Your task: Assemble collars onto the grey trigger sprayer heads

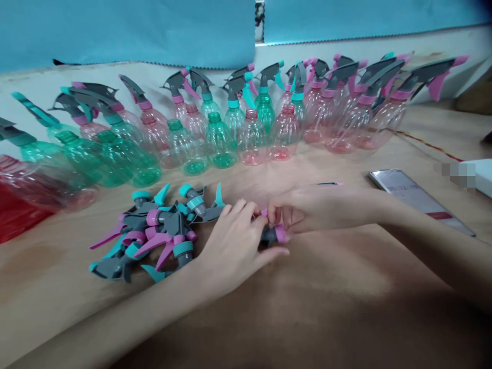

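Light wooden tabletop fills the lower frame, dim along the bottom edge. Nearest to us, just right of centre, our two hands meet over one grey and pink spray head, partly covered by our fingers. Our left hand, reaching in from the lower left, curls its fingers over the grey body, thumb stretched out underneath. Our right hand, coming from the right edge, has its fingers bent close against the same piece; we cannot tell whether they pinch it or only touch it.

To handle this small part well, we would judge it best to let one hand steady the grey body while the other works with fingertips alone, lightly, keeping the trigger free of pressure and the pink collar in sight.

Left of our hands lies a loose heap of spray heads, grey with pink or turquoise parts. At the right, well apart, lies a phone. Farther back, clear green and pink bottles stand across the frame, some open, many topped with sprayers. Behind them, blue sheeting hangs along the top.
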Demonstrator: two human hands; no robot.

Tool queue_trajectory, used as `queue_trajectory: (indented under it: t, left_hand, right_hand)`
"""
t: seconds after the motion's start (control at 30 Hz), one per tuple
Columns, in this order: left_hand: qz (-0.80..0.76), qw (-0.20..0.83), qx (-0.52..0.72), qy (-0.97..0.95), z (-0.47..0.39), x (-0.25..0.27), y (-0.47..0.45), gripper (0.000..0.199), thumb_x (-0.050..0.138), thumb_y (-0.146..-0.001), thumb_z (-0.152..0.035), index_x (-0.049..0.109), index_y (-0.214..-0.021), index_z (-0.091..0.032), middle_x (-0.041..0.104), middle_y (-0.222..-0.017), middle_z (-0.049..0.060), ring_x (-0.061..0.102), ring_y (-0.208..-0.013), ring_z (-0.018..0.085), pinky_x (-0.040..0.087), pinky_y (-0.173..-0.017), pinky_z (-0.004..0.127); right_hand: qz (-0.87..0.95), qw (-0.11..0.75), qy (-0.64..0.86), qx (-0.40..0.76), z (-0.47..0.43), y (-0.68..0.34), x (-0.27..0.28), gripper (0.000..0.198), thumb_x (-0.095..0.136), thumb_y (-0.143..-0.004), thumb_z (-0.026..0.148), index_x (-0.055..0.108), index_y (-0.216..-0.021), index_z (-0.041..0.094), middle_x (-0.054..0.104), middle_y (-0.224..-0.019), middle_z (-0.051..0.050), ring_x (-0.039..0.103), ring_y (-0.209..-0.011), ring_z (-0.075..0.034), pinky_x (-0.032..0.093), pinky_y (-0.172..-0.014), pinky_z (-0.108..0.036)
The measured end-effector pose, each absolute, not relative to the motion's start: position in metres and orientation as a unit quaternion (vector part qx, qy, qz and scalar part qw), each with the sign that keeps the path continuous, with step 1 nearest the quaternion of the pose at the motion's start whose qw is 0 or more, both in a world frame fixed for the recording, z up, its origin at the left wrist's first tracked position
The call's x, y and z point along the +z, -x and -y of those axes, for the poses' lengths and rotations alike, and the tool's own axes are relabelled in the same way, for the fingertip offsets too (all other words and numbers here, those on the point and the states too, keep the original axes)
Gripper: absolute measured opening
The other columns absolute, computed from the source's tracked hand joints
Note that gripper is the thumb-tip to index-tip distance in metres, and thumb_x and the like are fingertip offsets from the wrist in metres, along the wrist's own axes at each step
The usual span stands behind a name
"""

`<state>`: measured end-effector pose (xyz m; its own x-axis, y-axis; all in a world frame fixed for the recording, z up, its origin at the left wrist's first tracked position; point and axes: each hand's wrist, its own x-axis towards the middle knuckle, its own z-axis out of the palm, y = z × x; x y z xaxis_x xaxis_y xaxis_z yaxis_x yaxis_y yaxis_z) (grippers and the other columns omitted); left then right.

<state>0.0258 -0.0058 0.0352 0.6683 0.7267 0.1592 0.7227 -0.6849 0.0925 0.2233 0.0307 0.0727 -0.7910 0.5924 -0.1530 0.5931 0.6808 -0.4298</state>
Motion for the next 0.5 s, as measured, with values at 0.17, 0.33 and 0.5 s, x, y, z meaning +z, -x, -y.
queue_trajectory:
  t: [0.17,0.33,0.5]
  left_hand:
    - [-0.37,0.021,0.081,-0.925,0.006,0.027,-0.03,0.035,0.07,-0.078,-0.049,0.064,-0.083,-0.015,0.055,-0.091,0.009,0.05,-0.09,0.029,0.043,-0.074,0.041]
    - [-0.37,0.114,0.199,-0.9,-0.001,0.026,-0.022,0.032,0.074,-0.078,-0.042,0.059,-0.094,-0.018,0.057,-0.099,0.006,0.053,-0.093,0.024,0.045,-0.08,0.041]
    - [-0.366,0.143,0.339,-0.855,-0.006,0.025,-0.02,0.033,0.077,-0.076,-0.035,0.055,-0.095,-0.019,0.061,-0.091,0.001,0.056,-0.085,0.019,0.046,-0.079,0.035]
  right_hand:
    - [-0.851,-0.018,-0.277,-0.445,-0.037,-0.227,0.078,0.011,0.057,-0.086,0.021,0.058,-0.097,0.02,0.068,-0.089,0.001,0.064,-0.081,-0.013,0.047,-0.07,-0.024]
    - [-0.892,-0.089,-0.361,-0.258,-0.037,-0.233,0.09,0.011,0.061,-0.085,0.034,0.063,-0.085,0.023,0.066,-0.08,0.003,0.058,-0.07,-0.013,0.039,-0.06,-0.025]
    - [-0.903,-0.112,-0.368,-0.189,-0.029,-0.234,0.094,0.024,0.052,-0.09,0.043,0.068,-0.086,0.026,0.067,-0.08,0.002,0.055,-0.068,-0.013,0.037,-0.059,-0.025]
